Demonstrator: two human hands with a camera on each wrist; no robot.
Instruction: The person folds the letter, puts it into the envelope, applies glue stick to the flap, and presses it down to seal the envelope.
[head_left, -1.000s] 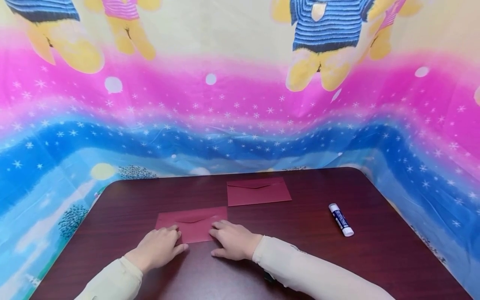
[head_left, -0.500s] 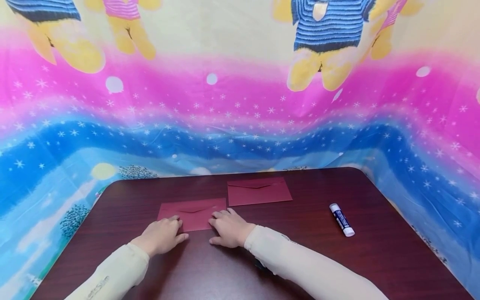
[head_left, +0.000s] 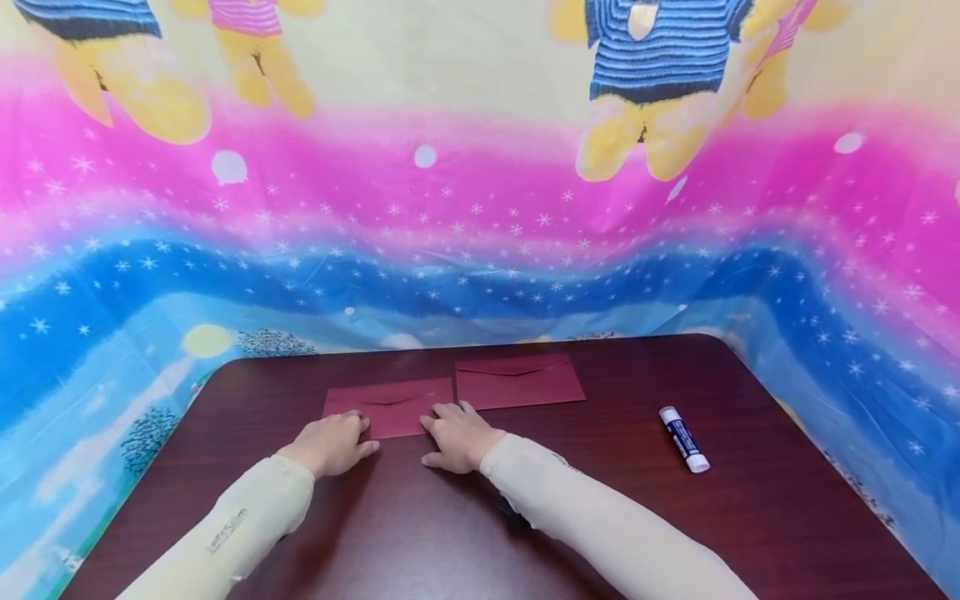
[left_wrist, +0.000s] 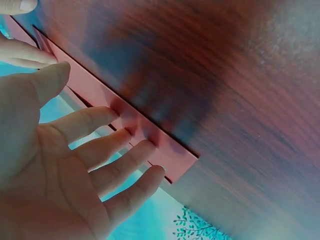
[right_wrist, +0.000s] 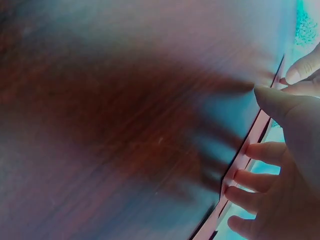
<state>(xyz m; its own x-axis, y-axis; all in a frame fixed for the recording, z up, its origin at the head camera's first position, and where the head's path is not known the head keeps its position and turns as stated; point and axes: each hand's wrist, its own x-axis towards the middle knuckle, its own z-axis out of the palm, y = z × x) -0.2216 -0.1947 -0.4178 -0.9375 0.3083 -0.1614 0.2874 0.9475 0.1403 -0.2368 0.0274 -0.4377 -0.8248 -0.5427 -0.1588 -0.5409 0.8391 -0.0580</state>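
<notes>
A dark red envelope (head_left: 397,408) lies flat on the table with its flap edge toward the far side. The fingertips of my left hand (head_left: 332,442) press on its near left part, and those of my right hand (head_left: 461,437) on its near right corner. In the left wrist view the left hand's fingers (left_wrist: 127,170) are spread and nearly straight, their tips on the envelope (left_wrist: 175,160). The right wrist view has the right fingers (right_wrist: 245,197) reaching the envelope's edge. A second red envelope (head_left: 517,383) lies just beyond, to the right, a narrow gap apart.
A glue stick (head_left: 684,440) with white ends and a dark blue label lies on the right of the dark wooden table (head_left: 420,533). Behind the table and along both sides hangs a colourful printed cloth (head_left: 480,208).
Both hands have slid the nearer envelope away from me across the table, and slightly right, so it now lies beside the second envelope. The second envelope and the glue stick stay put.
</notes>
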